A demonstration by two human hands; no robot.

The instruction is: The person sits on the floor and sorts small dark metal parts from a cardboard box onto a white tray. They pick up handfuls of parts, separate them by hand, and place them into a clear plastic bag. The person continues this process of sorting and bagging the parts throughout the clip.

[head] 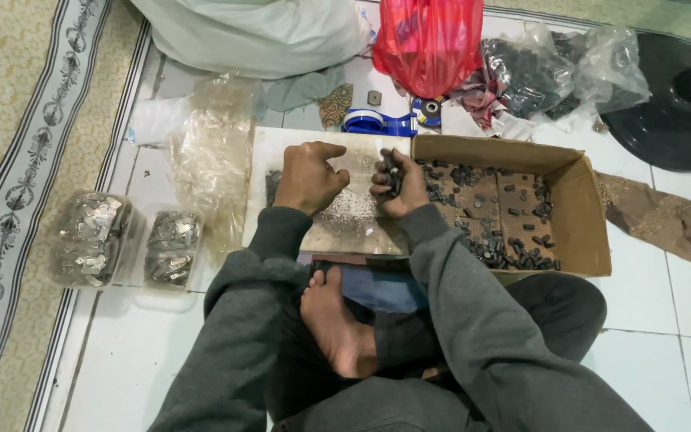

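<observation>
Grey sweatshirt sleeves (473, 320) frame the nearest part of the view, where the person sits cross-legged on white floor tiles (649, 304) with 1 bare foot (333, 320) tucked between the knees.

Just beyond the foot lies a pale flat board (361, 228), dusted in the middle with a scatter of tiny silvery pieces (345, 210). Both hands work over it. The left hand (307, 178) is curled knuckles-up, its fingers drawn in and the thumb pointing right toward the other hand; whether it pinches anything cannot be told. The right hand (397, 186) is cupped around a clutch of small black parts (392, 172), the fingers folded over them. The 2 hands sit close, a narrow gap between them, with the silvery scatter directly beneath that gap.

Touching the board's right edge is a shallow cardboard box (581, 216) holding more loose black pieces (513, 250), thickest along its near side. The right hand is much the nearer to it, hovering at its left wall.

On the left stand 2 clear tubs of silvery metal pieces (117, 240), beside crumpled clear plastic (213, 156).

Farther off sit a blue tape dispenser (377, 122), a red plastic bag (429, 40), clear bags of dark parts (533, 72), a white sack (257, 32) and a round black base (673, 104).
</observation>
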